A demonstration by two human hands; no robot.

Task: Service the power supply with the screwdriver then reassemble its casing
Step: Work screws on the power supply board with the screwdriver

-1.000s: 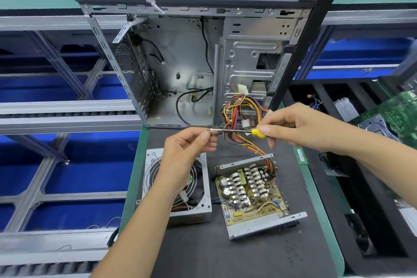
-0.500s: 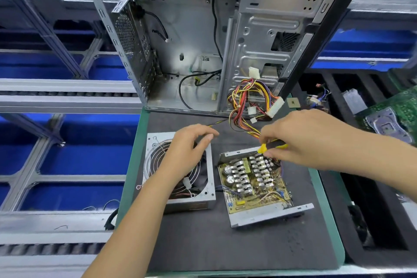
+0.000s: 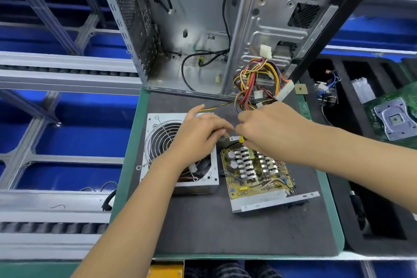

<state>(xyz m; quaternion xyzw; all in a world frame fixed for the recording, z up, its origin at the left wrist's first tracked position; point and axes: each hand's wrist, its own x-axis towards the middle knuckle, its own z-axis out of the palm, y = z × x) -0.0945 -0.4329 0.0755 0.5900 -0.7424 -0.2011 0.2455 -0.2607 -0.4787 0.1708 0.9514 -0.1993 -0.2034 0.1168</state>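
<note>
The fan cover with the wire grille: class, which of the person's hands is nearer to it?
Left. The left hand lies over the fan cover, above its grille. The right hand is off to the side, over the far end of the circuit board.

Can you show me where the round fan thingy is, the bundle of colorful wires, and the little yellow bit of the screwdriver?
fan (image 3: 161,140), head view, on its wire grille.
colorful wires (image 3: 252,83), head view, middle of the bundle.
screwdriver (image 3: 241,139), head view, yellow handle showing between the hands.

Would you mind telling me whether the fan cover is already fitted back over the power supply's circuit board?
No, the fan cover lies on the mat beside the exposed circuit board.
</note>
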